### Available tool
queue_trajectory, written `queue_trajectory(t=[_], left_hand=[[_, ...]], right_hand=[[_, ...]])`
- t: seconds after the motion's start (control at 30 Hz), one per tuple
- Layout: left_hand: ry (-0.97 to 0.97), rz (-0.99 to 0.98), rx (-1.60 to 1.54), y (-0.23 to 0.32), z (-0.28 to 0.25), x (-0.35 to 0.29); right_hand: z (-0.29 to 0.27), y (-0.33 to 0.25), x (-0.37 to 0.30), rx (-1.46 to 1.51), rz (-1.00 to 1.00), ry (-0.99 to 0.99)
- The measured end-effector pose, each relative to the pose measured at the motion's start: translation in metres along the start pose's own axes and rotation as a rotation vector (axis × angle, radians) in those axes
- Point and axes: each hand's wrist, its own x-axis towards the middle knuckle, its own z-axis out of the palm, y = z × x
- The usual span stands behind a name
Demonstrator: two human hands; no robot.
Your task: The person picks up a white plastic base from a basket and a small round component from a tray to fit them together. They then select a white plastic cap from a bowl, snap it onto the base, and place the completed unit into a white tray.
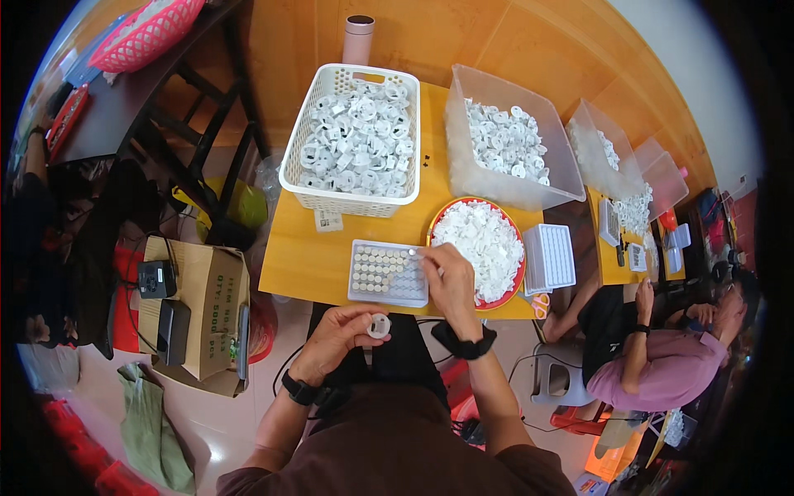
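The left hand pinches a round piece; a slip drops it. The right hand might dip and knock the tray; I can't tell its grip.

Round white part, ring-like, pinched in left hand, near tray's front edge. Pale shallow tray flat on yellow table; I see small cream discs standing in rows, mostly leftward.

Pink basket cut off at upper left.
At centre, the right hand partly covers the edge of a white tray.
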Motion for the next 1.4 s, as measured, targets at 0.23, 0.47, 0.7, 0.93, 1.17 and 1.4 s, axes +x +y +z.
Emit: queue_trajectory(t=[0.23,0.47,0.7,0.93,1.17,1.4], left_hand=[[0.024,0.09,-0.132,-0.003,-0.004,0.007],[0.035,0.109,-0.189,-0.002,-0.003,0.007],[0.029,0.153,-0.193,-0.001,0.003,0.008],[0.008,0.146,-0.23,-0.002,0.009,0.01],[0.032,0.162,-0.194,-0.005,0.012,0.008],[0.094,0.175,-0.089,-0.008,0.013,0.007]], right_hand=[[0.023,0.015,0.013,-0.233,-0.151,0.115],[0.024,0.009,0.012,-0.214,-0.191,0.09],[-0.002,-0.039,-0.016,0.168,-0.022,-0.033],[0.006,-0.058,-0.04,0.136,-0.25,0.02],[0.007,-0.058,-0.045,0.071,-0.329,0.059],[0.008,-0.055,-0.051,0.121,-0.246,0.037]])
